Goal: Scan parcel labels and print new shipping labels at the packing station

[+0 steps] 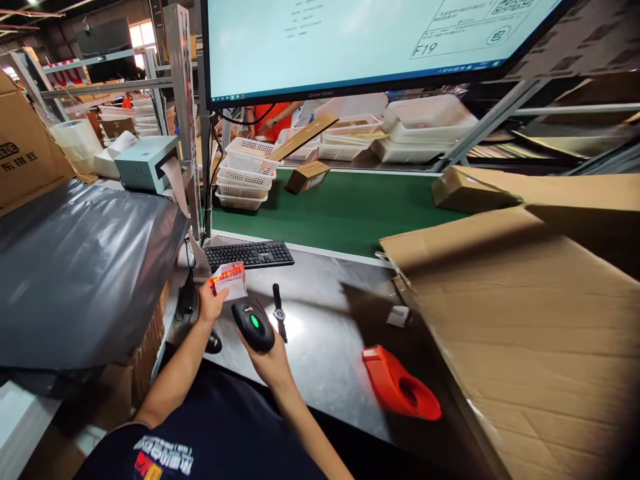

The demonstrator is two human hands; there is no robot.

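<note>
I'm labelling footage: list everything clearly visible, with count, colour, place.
Monitor: one, black, top
Printer: one, pale, left
Sheeting: one, grey, left
Cartons: several, brown, both sides, belt
Belt: one, green, behind
Baskets: many, white, around belt
Table: one, silver, centre
Keyboard: one, black, back
Mouse: one, black, left
Watch: one, dark, centre
Looped tool: one, red, right
Person: one, orange clothing, background
Scanner: one, black, right hand
Packet: one, white, left hand
Hands: two, bare, above table
</note>
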